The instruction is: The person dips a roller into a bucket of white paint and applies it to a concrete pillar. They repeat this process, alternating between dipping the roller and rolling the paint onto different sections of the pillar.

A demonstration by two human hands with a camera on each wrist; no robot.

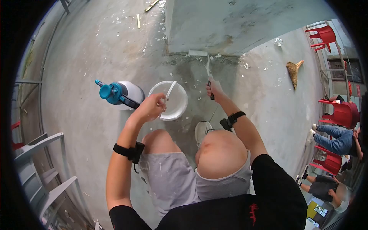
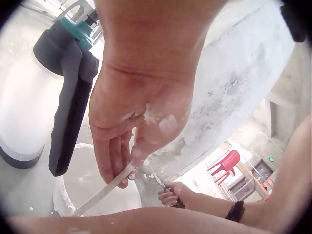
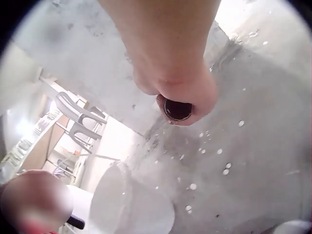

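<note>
My right hand (image 1: 217, 90) grips the dark handle of a paint roller (image 1: 198, 53). Its white sleeve lies along the bottom edge of a pale, stained wall block (image 1: 207, 23). The handle's round dark end (image 3: 178, 110) pokes out of the fist in the right wrist view. Over the near left rim of a white bucket (image 1: 185, 103), my left hand (image 1: 150, 108) pinches a thin white-coated stick (image 2: 102, 192) between thumb and fingers. The stick slants across the bucket's mouth. White smears mark the left palm. Whitish liquid or coating shows inside the bucket.
A white pump sprayer (image 1: 132, 94) with a teal top stands just left of the bucket. White spots dot the concrete floor. A straw hand broom (image 1: 294, 73) lies to the right. Red chairs (image 1: 339, 114) and seated people are at the far right, a grey chair (image 1: 50, 172) at the left.
</note>
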